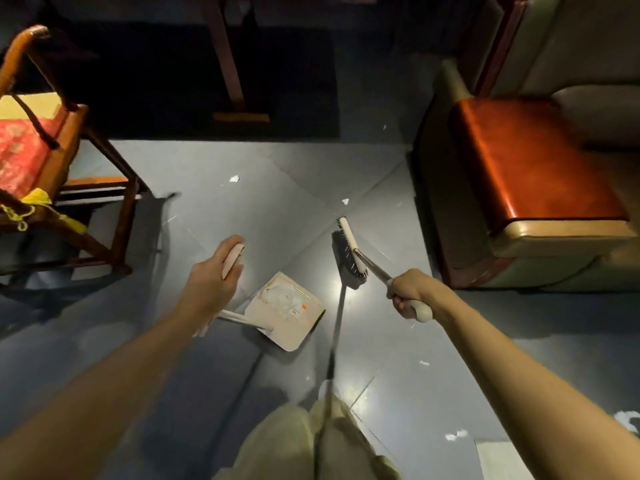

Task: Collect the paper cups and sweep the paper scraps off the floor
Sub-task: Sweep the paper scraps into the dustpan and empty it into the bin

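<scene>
The left hand [211,282] is wrapping its fingers around the pale pink grip of the cream long-handled plastic dustpan [289,311], which is sitting on the glossy grey tiled floor [242,209] with white bits lying inside. The right hand [407,296] is clenching its fingers round the white grip of the metal-shafted dark-bristled broom [351,251], whose head is hanging near the pan's open edge. Small torn white paper scraps [234,178] are lying ahead, and more are showing behind at lower right. No paper cups are showing.

A brisk stroke is likely to be flicking these light scraps past the pan or under the red-brown leather sofa [536,161]. Tilting the pan while reaching risks spilling what it is holding.
</scene>
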`<control>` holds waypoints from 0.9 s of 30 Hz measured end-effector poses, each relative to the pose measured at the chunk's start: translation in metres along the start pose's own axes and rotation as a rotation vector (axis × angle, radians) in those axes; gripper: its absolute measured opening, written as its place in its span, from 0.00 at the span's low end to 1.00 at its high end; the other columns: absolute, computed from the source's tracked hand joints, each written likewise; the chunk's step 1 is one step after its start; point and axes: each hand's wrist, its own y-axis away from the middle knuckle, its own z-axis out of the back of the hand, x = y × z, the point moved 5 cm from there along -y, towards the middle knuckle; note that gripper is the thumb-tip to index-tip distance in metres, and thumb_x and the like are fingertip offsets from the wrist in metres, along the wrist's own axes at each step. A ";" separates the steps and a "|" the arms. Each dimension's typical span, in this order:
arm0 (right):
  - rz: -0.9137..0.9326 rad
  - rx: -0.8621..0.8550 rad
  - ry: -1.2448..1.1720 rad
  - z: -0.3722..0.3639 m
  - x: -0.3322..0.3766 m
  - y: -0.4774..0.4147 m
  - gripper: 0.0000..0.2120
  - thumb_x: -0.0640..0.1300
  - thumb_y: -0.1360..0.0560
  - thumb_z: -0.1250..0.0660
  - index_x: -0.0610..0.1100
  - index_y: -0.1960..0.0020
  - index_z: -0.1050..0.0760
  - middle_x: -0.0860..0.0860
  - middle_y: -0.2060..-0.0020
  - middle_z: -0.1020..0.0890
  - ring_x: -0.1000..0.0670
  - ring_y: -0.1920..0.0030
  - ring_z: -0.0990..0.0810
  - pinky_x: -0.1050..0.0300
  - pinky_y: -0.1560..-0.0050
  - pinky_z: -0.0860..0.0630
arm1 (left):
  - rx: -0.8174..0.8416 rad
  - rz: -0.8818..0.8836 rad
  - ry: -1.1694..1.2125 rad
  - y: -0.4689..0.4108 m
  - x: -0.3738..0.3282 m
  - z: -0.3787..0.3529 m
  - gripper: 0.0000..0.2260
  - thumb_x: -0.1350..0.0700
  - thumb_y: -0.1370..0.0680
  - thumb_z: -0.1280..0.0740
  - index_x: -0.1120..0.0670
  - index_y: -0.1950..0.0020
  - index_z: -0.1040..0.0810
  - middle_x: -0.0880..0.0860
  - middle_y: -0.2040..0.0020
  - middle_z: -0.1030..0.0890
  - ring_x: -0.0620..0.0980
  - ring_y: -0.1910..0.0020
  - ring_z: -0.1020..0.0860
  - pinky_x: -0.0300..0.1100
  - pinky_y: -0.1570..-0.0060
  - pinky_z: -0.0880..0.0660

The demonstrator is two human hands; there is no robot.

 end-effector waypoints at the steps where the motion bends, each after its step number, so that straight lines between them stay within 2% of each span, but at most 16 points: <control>1: -0.007 0.008 0.005 0.008 0.018 -0.012 0.07 0.30 0.26 0.42 0.38 0.61 0.31 0.47 0.80 0.28 0.52 0.83 0.32 0.64 0.77 0.32 | -0.010 -0.016 -0.013 -0.021 -0.005 0.000 0.17 0.58 0.21 0.37 0.48 0.32 0.31 0.55 0.48 0.20 0.60 0.56 0.22 0.46 0.57 0.29; 7: -0.039 0.022 0.051 0.042 0.122 -0.080 0.07 0.31 0.25 0.42 0.37 0.59 0.29 0.45 0.75 0.28 0.53 0.85 0.31 0.67 0.79 0.32 | -0.006 0.001 -0.004 -0.133 -0.015 0.002 0.19 0.58 0.21 0.36 0.49 0.30 0.33 0.55 0.42 0.20 0.61 0.50 0.20 0.49 0.51 0.26; 12: -0.045 0.005 0.071 0.064 0.194 -0.139 0.05 0.31 0.25 0.42 0.36 0.57 0.29 0.44 0.74 0.28 0.53 0.82 0.30 0.65 0.78 0.30 | 0.034 0.025 -0.039 -0.227 -0.017 -0.003 0.19 0.57 0.20 0.37 0.50 0.29 0.34 0.54 0.40 0.21 0.63 0.50 0.20 0.48 0.51 0.28; 14: -0.036 -0.004 0.100 0.073 0.218 -0.161 0.04 0.31 0.25 0.41 0.35 0.54 0.29 0.44 0.72 0.27 0.52 0.80 0.30 0.65 0.78 0.30 | 0.066 0.053 -0.025 -0.257 -0.016 -0.007 0.19 0.57 0.20 0.38 0.50 0.29 0.35 0.53 0.39 0.21 0.62 0.48 0.21 0.50 0.47 0.27; 17: -0.024 -0.004 0.177 0.085 0.249 -0.193 0.06 0.32 0.24 0.42 0.33 0.50 0.28 0.43 0.71 0.26 0.51 0.77 0.29 0.63 0.76 0.29 | 0.081 0.087 -0.031 -0.297 -0.015 -0.013 0.19 0.57 0.20 0.38 0.50 0.29 0.35 0.52 0.38 0.22 0.63 0.47 0.22 0.51 0.45 0.27; 22: -0.010 0.020 0.377 0.092 0.301 -0.238 0.07 0.34 0.23 0.42 0.34 0.46 0.29 0.42 0.69 0.25 0.49 0.72 0.27 0.56 0.69 0.28 | 0.082 0.137 -0.077 -0.361 -0.014 -0.019 0.20 0.56 0.19 0.39 0.48 0.28 0.37 0.56 0.41 0.21 0.62 0.51 0.21 0.51 0.47 0.26; 25: 0.012 0.091 0.456 0.076 0.331 -0.248 0.08 0.34 0.23 0.43 0.35 0.47 0.27 0.43 0.69 0.25 0.49 0.72 0.27 0.57 0.67 0.27 | 0.022 0.152 -0.080 -0.383 -0.016 -0.019 0.20 0.58 0.20 0.38 0.52 0.28 0.35 0.56 0.38 0.22 0.63 0.44 0.22 0.51 0.43 0.28; 27: 0.060 0.165 0.558 0.058 0.344 -0.242 0.07 0.35 0.25 0.42 0.37 0.51 0.26 0.46 0.69 0.23 0.51 0.72 0.26 0.63 0.70 0.28 | 0.008 0.157 -0.074 -0.394 -0.021 -0.021 0.20 0.58 0.20 0.38 0.53 0.28 0.34 0.56 0.37 0.22 0.63 0.42 0.23 0.51 0.42 0.28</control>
